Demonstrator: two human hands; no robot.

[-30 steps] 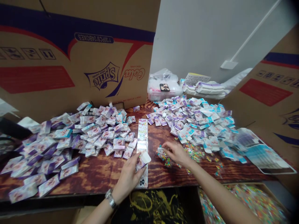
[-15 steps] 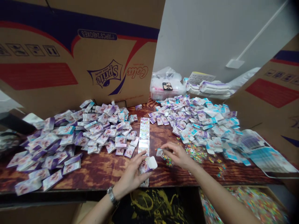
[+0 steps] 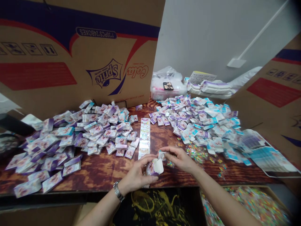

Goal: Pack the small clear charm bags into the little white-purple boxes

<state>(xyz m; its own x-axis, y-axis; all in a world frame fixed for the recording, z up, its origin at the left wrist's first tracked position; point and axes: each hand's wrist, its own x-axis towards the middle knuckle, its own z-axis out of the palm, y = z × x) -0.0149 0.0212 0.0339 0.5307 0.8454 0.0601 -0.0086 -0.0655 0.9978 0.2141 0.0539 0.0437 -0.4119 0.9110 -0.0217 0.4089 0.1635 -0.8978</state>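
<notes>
While the left hand [image 3: 137, 175] curls around a small white-and-purple packet [image 3: 156, 167], its fingers closed on the packet's sides, the right hand [image 3: 178, 158] pinches a small white piece [image 3: 161, 155] between thumb and fingers, just beside the packet, above the front edge of a wooden table [image 3: 98, 171] with a glossy, dark reddish grain. A metal wristwatch [image 3: 118, 191] circles the left wrist. Just behind the hands lies a long, narrow strip of stickers [image 3: 144, 135], flat and shiny, between two loose heaps of flat, rectangular packets: the left heap [image 3: 70, 138] is mainly purple and white, the right heap [image 3: 197, 121] has more turquoise edges. Tiny colourful bits [image 3: 197, 153] are scattered on the wood near the right hand. Below the table edge on the right, a shallow cardboard box [image 3: 265, 188] is heaped with shiny, multicoloured small pieces. At the back sits a cloudy plastic bag [image 3: 166, 80] with a phone [image 3: 168, 86] lying on it, beside folded white-and-purple plastic packs [image 3: 211, 88]. Upright cardboard panels [image 3: 39, 40] printed with red and blue stand behind the table.
</notes>
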